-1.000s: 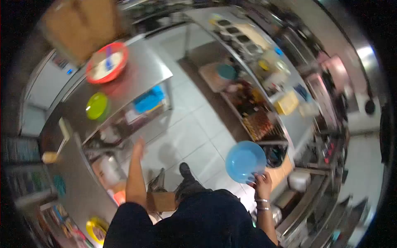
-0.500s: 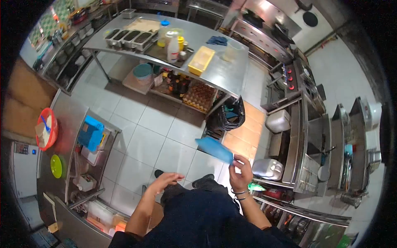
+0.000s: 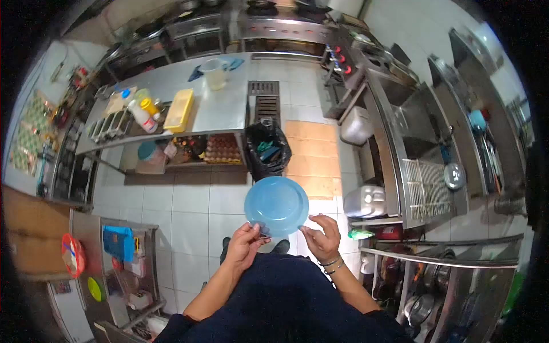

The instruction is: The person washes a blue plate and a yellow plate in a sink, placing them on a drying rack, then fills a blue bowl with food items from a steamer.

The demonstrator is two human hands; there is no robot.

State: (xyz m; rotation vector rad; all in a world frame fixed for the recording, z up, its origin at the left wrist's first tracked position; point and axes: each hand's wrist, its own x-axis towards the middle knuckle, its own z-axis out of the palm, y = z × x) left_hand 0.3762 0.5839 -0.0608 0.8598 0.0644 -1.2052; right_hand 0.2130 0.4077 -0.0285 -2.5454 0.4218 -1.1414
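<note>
A round, translucent blue plate is held up in front of my body, its flat face turned toward the camera. My left hand pinches its lower left edge between thumb and fingers. At the lower right edge, my right hand grips the rim with thumb and fingertips, and bracelets circle that wrist. Just beyond the plate stands a bin with a black bag, with some blue and green items inside.
A steel table at the upper left bears a yellow container, bottles and a clear jug. Egg trays sit beneath it. Sinks and a wire rack line the right. A red bowl lies at the left.
My left hand has moved up to the plate and taken hold of it. The plate has turned from edge-on to face-on and moved left. The view has swung to the right.
</note>
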